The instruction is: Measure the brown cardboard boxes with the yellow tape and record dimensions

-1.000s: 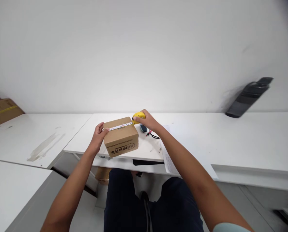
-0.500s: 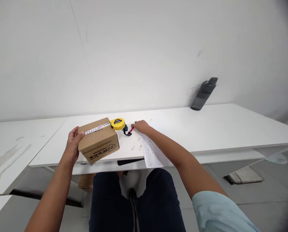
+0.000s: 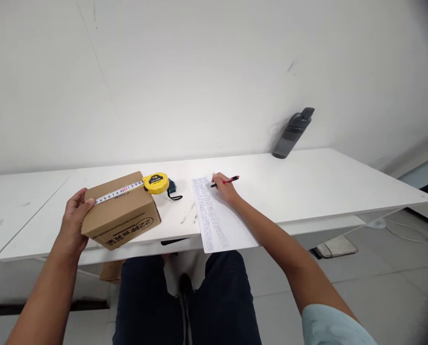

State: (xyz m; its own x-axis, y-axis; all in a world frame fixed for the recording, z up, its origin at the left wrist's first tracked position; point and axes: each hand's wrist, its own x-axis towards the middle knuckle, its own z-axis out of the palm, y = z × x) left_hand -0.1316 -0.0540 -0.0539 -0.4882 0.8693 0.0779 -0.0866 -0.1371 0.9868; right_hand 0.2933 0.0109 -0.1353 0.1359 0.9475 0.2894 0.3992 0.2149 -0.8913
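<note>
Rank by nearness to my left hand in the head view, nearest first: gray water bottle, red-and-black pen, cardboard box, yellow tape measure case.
1. Cardboard box: touching your left hand.
2. Yellow tape measure case: at the box's right edge.
3. Red-and-black pen: in your right hand.
4. Gray water bottle: far right, by the wall.

From the right hand (image 3: pixel 226 187), open tabletop (image 3: pixel 318 184) is running toward 3 o'clock; a dark bottle (image 3: pixel 292 135) is standing near the wall (image 3: pixel 185 81) at 2 o'clock, limiting passage there. The right forearm (image 3: pixel 282 249) is blocking 4 o'clock. Toward 9 o'clock, a narrow lane is running between the paper (image 3: pixel 208 211) and a black strap (image 3: pixel 179 197); beyond it, the yellow tape measure (image 3: pixel 156 183) and a dark item (image 3: pixel 172 186) are obstructing. Between 8 and 9 o'clock, the cardboard box (image 3: pixel 120 211) is filling the space, the left hand (image 3: pixel 75 218) occupying its 9 o'clock side. At the tape measure's 12 o'clock, a tabletop strip is following the wall
</note>
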